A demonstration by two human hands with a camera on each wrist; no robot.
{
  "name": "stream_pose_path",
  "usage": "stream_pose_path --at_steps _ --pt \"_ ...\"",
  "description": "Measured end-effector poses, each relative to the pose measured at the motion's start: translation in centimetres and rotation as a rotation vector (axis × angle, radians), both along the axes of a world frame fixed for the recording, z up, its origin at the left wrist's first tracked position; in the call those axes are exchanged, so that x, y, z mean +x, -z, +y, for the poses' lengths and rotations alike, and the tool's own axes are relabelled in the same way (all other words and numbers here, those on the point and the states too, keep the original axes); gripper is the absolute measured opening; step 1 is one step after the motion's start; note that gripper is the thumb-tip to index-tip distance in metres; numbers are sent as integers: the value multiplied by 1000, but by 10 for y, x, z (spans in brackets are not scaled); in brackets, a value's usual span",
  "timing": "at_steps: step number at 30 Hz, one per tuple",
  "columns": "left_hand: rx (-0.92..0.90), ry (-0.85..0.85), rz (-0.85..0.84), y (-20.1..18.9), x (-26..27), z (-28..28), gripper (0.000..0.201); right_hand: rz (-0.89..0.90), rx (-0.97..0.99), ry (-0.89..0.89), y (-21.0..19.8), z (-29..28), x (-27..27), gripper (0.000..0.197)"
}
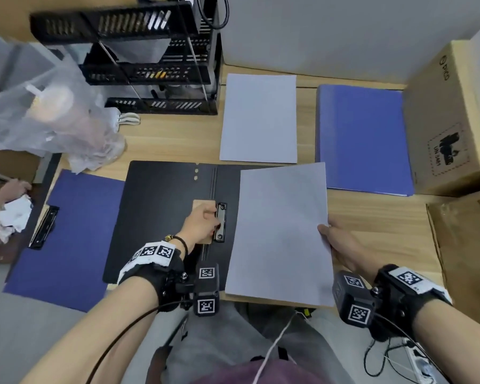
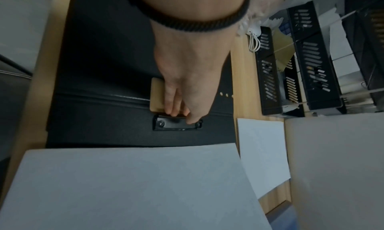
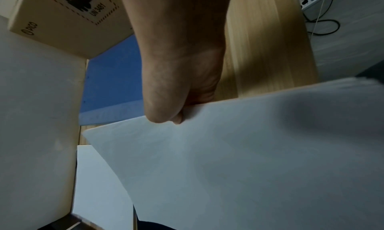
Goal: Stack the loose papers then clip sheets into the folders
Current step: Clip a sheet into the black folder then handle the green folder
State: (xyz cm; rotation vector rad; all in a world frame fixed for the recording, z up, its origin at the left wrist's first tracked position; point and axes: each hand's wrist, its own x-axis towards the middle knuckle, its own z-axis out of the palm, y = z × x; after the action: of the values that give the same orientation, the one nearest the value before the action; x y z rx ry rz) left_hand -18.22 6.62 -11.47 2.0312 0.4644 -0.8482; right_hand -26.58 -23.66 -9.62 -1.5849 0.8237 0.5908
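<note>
One open black folder [image 1: 161,217] lies flat at the desk's near edge, its metal clip [image 1: 221,221] on the right leaf beside the spine. A white sheet [image 1: 281,231] covers most of that right half, hiding it, with its left edge just short of the clip. Behind lie a paper stack [image 1: 258,117] and closed blue folder [image 1: 363,137]; another blue folder [image 1: 75,231] sits left. The left hand [image 1: 201,221] curls its fingers on the clip, apparently lifting its lever. The right hand [image 1: 341,242] pinches the sheet's right edge.
</note>
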Motion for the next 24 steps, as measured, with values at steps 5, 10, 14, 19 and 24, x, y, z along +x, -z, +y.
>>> stream_pose_path --at_steps 5,10,14,19,24 --pt "385 190 -210 2 -3 -18 45 -7 27 -25 -6 -8 3 30" --pt "445 250 -272 4 -2 -28 45 -54 68 -51 -7 -7 6 32" --pt "436 396 -276 -1 -3 -30 63 -65 148 -115 -2 6 9 34" --pt "368 467 -211 -3 4 -21 64 -95 142 -109 0 15 12 35" --pt "309 465 -185 0 6 -13 64 -131 91 -131 -1 12 15 33"
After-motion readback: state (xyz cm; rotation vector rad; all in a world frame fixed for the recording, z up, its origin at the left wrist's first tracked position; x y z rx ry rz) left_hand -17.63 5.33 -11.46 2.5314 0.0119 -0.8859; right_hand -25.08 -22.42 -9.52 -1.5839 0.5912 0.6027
